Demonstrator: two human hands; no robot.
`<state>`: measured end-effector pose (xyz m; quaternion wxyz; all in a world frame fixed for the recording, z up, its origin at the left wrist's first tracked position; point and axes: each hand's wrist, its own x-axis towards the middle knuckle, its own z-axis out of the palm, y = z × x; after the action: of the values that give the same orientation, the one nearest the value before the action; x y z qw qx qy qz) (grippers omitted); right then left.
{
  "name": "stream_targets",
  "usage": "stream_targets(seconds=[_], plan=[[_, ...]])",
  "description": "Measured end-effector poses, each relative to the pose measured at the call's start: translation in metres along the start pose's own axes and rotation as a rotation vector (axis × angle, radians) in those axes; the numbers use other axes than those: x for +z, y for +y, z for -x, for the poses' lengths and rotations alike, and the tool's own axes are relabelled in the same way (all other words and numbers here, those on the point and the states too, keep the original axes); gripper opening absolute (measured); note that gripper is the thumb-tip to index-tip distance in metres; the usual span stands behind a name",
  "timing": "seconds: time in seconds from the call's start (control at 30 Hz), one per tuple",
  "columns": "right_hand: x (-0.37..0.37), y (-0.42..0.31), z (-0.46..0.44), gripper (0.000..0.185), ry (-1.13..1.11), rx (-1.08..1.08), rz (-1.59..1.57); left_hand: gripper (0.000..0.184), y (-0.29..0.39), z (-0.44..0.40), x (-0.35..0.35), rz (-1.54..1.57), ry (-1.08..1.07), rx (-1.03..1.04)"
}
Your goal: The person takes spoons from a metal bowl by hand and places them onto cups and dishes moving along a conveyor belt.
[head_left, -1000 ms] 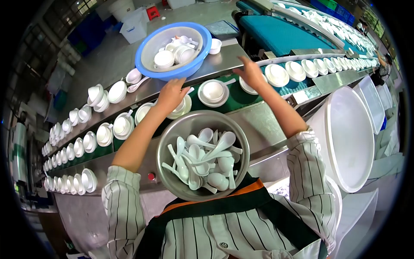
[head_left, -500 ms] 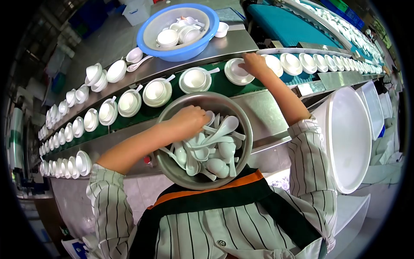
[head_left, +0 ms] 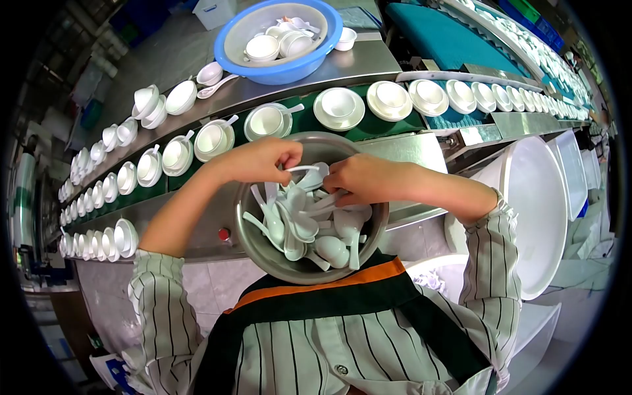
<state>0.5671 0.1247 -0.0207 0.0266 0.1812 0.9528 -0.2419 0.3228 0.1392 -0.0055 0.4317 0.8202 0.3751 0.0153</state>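
Observation:
A steel basin (head_left: 246, 245) full of white soup spoons (head_left: 292, 220) sits in front of my body. My left hand (head_left: 266, 160) is closed over the basin's far left rim, pinching the handle of a white spoon (head_left: 315, 175). Its bowl end points right, towards my other hand. My right hand (head_left: 362, 179) reaches into the basin from the right, fingers bent around a spoon handle; the fingertips are partly hidden. Just beyond, on the green belt, stands a bowl on a plate (head_left: 338, 106) without a spoon. To its left, another set (head_left: 267, 121) has a spoon laid in it.
Rows of bowl-and-plate sets (head_left: 176, 155) line the green belt (head_left: 368, 130). Behind it, a blue basin (head_left: 289, 74) of bowls and spoons rests on a steel ledge (head_left: 359, 62). Stacked bowls (head_left: 125, 238) stand at near left. A large white tub (head_left: 536, 217) is at right.
My right hand has come from a bowl on the belt down into the basin. My left hand has shifted left and holds a spoon by its handle. The sets have moved left along the belt.

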Motion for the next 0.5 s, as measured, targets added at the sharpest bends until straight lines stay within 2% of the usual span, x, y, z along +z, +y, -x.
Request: stream_targets(seconds=[0.07, 0.13, 0.27, 0.3, 0.37, 0.4, 0.43, 0.47, 0.5], plan=[[0.003, 0.005, -0.002, 0.021, -0.028, -0.006, 0.023, 0.019, 0.000, -0.005, -0.006, 0.193, 0.052, -0.045], [-0.007, -0.003, -0.002, 0.020, 0.041, -0.005, -0.052, 0.017, 0.000, -0.008, -0.022, 0.353, 0.088, -0.132], [-0.026, -0.010, 0.002, 0.021, 0.271, 0.026, -0.338, 0.029, -0.016, -0.025, -0.040, 0.635, 0.395, 0.038], [-0.033, -0.003, 0.004, 0.022, 0.362, 0.040, -0.401, 0.027, -0.015, -0.031, -0.042, 0.609, 0.550, 0.060], [-0.039, 0.036, 0.005, 0.016, 0.597, 0.190, -0.861, 0.025, -0.026, -0.043, -0.053, 0.329, 0.736, -0.050], [-0.036, 0.076, 0.000, 0.014, 0.828, 0.073, -0.947, 0.025, -0.032, -0.052, -0.052, 0.267, 0.819, -0.038], [-0.036, 0.112, -0.003, 0.014, 0.976, 0.173, -0.917, 0.024, -0.041, -0.064, -0.050, 0.203, 0.900, -0.025], [-0.036, 0.137, -0.007, 0.015, 1.136, 0.290, -0.993, 0.025, -0.059, -0.079, -0.049, 0.050, 0.980, 0.091], [-0.032, 0.155, -0.011, 0.017, 1.231, 0.332, -1.059, 0.026, -0.052, -0.083, -0.048, -0.137, 1.004, 0.056]])
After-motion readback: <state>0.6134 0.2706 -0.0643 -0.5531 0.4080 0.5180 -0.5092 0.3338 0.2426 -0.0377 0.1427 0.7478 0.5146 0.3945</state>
